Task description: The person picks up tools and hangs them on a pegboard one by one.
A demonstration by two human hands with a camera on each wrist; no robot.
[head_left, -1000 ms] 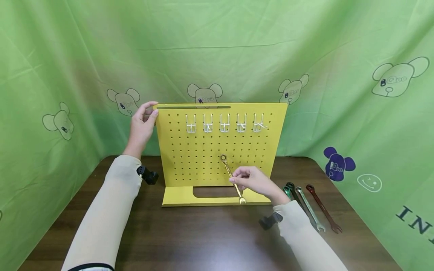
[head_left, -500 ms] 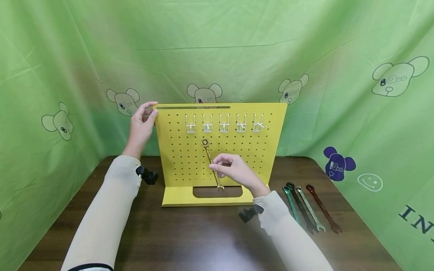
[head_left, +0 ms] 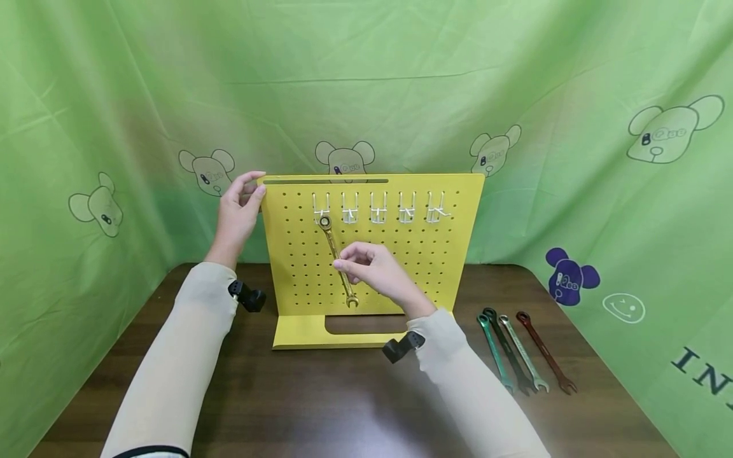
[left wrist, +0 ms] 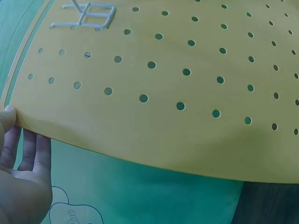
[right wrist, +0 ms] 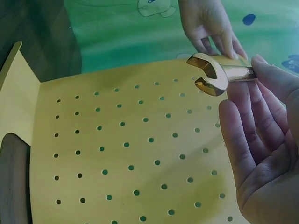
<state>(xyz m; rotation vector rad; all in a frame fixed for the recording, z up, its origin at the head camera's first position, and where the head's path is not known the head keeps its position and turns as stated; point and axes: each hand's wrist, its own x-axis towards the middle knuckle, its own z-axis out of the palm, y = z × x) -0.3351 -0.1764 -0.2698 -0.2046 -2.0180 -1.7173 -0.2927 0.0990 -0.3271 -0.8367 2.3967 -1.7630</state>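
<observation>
A gold combination wrench is pinched between the thumb and fingers of my right hand. Its ring end points up and overlaps the lower part of the leftmost white hook in the head view. The open end hangs downward, large in the right wrist view. My left hand grips the upper left corner of the yellow pegboard, thumb on the front and fingers behind the edge, as the left wrist view also shows.
Several more white hooks run in a row to the right along the board. On the table at right lie a green wrench, a black wrench, a silver wrench and a dark red wrench. A green curtain surrounds the table.
My right hand has carried the gold wrench up and left across the board, from its lower middle to the leftmost hook. My left hand has stayed at the corner.
</observation>
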